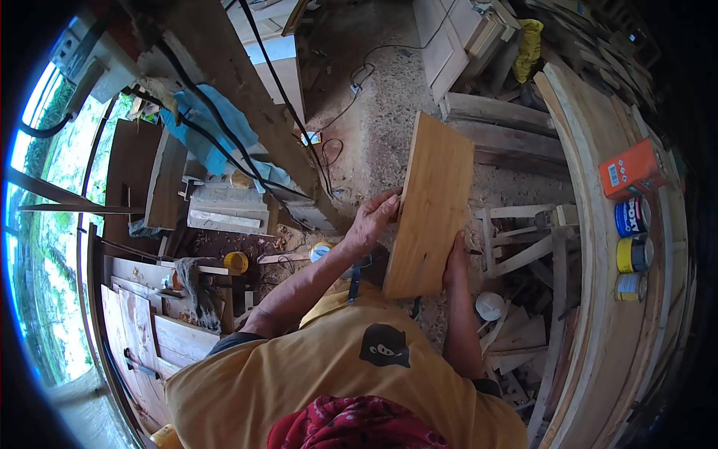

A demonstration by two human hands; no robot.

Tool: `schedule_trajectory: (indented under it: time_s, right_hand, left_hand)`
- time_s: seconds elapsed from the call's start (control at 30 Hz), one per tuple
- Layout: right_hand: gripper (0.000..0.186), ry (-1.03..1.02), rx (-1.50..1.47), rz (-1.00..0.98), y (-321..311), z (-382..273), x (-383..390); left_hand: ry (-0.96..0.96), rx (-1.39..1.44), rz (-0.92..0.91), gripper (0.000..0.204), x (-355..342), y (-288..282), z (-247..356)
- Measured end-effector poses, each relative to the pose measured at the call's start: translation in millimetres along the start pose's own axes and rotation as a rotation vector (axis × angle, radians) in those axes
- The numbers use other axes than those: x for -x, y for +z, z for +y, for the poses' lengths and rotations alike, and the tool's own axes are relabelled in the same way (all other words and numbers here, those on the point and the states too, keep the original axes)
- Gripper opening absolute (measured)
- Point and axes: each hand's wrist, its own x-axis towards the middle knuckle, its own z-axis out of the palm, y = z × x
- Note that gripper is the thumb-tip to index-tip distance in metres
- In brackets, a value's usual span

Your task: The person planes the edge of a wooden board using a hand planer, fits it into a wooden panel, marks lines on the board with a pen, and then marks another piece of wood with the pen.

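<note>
Sawdust floor (389, 112) beneath hand-held wooden board (430, 209).

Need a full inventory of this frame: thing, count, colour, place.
wooden board: 1, light tan, centre, held tilted in both hands
orange carton: 1, orange, on curved wooden ledge at right
tins: 3, blue, yellow and yellow-silver, on the ledge below the carton
blue cloth: 1, upper left, draped over a beam
black cables: several, running along the beam and across the floor
white round lid: 1, among wood offcuts, lower right
yellow shirt: 1, bottom centre
left hand: grips the board's left edge
right hand: grips the board's lower right edge
</note>
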Motion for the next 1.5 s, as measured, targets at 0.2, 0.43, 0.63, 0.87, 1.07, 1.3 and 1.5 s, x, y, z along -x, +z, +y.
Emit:
schedule_trajectory:
  time_s: [0.2,0.43,0.63,0.87,1.07,1.3,1.5]
  right_hand:
    - [0.054,-0.014,0.096,0.001,56,-27,-132]
    - [0.040,-0.107,0.510,-0.128,169,-94,-251]
    - [0.037,-0.248,0.521,-0.320,233,-149,-311]
    - [0.034,-0.174,0.516,-0.405,281,-225,-395]
    - [0.034,-0.116,0.582,-0.468,339,-278,-516]
    - [0.031,-0.104,0.745,-0.833,457,-335,-648]
    - [0.039,-0.120,0.779,-1.034,574,-336,-719]
  left_hand:
    - [-0.172,-0.175,0.097,0.053,-66,-28,11]
    - [-0.069,0.012,0.581,0.035,-172,-66,14]
    - [-0.024,0.143,0.755,0.032,-234,-68,52]
    - [-0.015,0.093,0.815,0.029,-352,-94,54]
    - [-0.018,0.077,0.971,0.031,-483,-104,88]
    - [0.073,0.251,1.225,0.029,-613,-151,106]
    - [0.216,0.337,1.447,0.023,-668,-214,124]
